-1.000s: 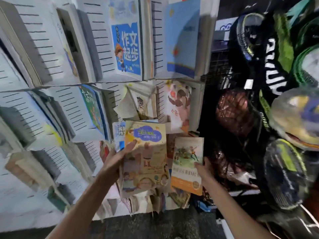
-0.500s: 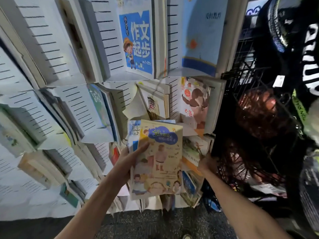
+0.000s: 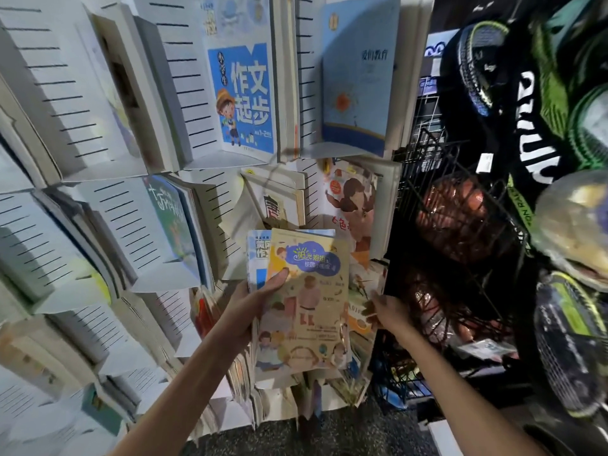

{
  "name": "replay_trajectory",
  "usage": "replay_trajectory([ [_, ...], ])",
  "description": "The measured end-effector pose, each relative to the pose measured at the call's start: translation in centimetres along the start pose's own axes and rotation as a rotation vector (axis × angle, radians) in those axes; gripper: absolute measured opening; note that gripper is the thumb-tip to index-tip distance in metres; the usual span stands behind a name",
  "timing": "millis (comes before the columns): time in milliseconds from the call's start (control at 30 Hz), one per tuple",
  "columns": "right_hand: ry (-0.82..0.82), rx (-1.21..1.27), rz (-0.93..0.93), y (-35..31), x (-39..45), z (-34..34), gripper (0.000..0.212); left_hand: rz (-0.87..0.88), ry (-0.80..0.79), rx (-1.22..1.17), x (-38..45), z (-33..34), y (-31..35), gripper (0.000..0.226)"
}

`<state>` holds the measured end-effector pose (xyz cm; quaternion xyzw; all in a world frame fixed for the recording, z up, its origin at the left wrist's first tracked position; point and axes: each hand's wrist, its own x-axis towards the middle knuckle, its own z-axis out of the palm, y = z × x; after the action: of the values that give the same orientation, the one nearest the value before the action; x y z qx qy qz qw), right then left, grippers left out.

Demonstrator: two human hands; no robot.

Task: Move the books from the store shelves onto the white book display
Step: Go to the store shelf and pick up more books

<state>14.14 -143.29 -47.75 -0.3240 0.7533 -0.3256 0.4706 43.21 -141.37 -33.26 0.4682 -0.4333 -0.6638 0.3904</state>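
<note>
The white book display (image 3: 98,110) fills the left and middle, its slotted pockets holding books. My left hand (image 3: 253,304) grips a small stack in front of it: a yellow picture book (image 3: 309,291) on top, thumb on its cover, and a blue-and-white book (image 3: 258,255) behind. My right hand (image 3: 388,311) is just right of the stack, at a low pocket on the display's right edge. It pinches the right edge of a green and orange book (image 3: 358,301) that stands in that pocket, partly hidden behind the yellow book.
A blue workbook (image 3: 243,100) and a pale blue book (image 3: 355,93) sit in the upper pockets. A black wire rack (image 3: 424,179) with orange balls (image 3: 460,218) stands close on the right, with racket bags (image 3: 487,60) above. Dark floor (image 3: 329,436) lies below.
My right hand carried the green and orange book from beside the stack into the low right pocket of the display. My left hand kept hold of the stack while the view shifted.
</note>
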Motion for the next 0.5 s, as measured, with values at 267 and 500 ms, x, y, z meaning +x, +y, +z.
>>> replay_trajectory([
  [267, -0.215, 0.109, -0.453, -7.0, -10.1, -1.0, 0.036, 0.07, -0.048, 0.056, 0.7, 2.5, 0.1, 0.039],
  [500, -0.138, 0.273, -0.429, -8.2, -10.7, -1.0, 0.035, 0.1, 0.042, 0.108, 0.7, 3.2, 0.7, 0.044],
])
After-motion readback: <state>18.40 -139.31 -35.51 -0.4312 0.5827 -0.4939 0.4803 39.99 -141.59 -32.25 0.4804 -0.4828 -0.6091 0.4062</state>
